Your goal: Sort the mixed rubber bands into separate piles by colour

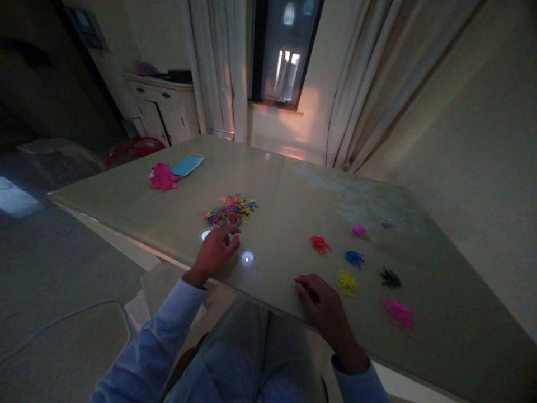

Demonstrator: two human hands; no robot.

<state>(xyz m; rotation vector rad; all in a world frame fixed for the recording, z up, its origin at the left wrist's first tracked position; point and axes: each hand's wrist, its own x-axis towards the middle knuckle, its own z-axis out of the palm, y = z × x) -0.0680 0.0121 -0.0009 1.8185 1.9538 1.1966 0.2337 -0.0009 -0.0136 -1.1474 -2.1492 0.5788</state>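
Observation:
A mixed pile of small, thin, many-coloured strands, perhaps rubber bands, lies left of the table's middle. My left hand is at the near edge of this pile, thumb and index finger apart, with nothing visible between them. Near the table's front edge, my right hand has its fingers curled and fingertips pressed together; whatever they hold, if anything, is too small to make out. Single-colour heaps lie beyond and right of it: red, blue, yellow, black and pink.
A crumpled pink item and a light-blue face mask lie at the table's far left. A small pink piece and a clear, crumpled bit are farther right. The glossy table reflects light spots.

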